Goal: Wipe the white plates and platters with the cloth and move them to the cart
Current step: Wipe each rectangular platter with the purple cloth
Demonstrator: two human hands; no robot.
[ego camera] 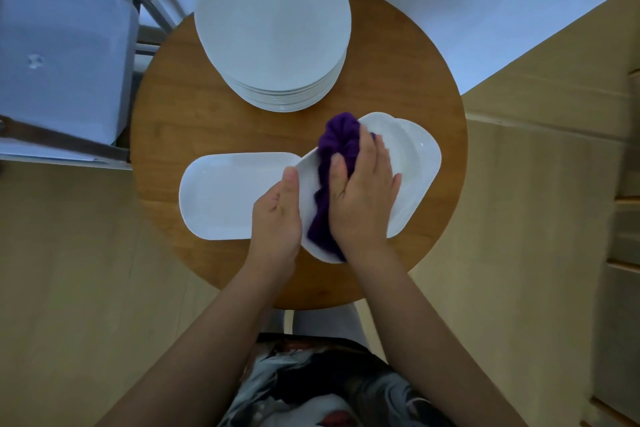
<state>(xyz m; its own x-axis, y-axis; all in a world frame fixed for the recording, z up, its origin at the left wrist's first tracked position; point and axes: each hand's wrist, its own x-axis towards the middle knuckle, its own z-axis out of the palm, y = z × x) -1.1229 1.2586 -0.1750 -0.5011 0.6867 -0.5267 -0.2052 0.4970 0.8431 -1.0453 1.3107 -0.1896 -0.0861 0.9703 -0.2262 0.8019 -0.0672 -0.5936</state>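
Lower centre of the frame: a patterned garment [322,388] and two bare forearms reaching up toward a round wooden table [433,107].

Centre: the left hand [277,215] grips the left edge of a white platter [308,177], thumb on the upper face, fingers curled beneath and mostly hidden. This platter is tilted and overlaps other platters [420,156] stacked under it toward the right of centre. The right hand [363,194] lies palm-down on a purple cloth [337,135], fingers spread and slightly curled over it, pressing the bunched cloth against the held platter's face.

Left of centre: a further oblong platter [225,194] lies flat on the table, its right end under the left hand and the held platter.

Upper centre: a stack of white plates [273,24] stands on the table's far side, apart from the platters.

Upper left: a metal-framed cart [138,3] just beside the table; a pale flat object [65,52] on it is too blurred to identify.
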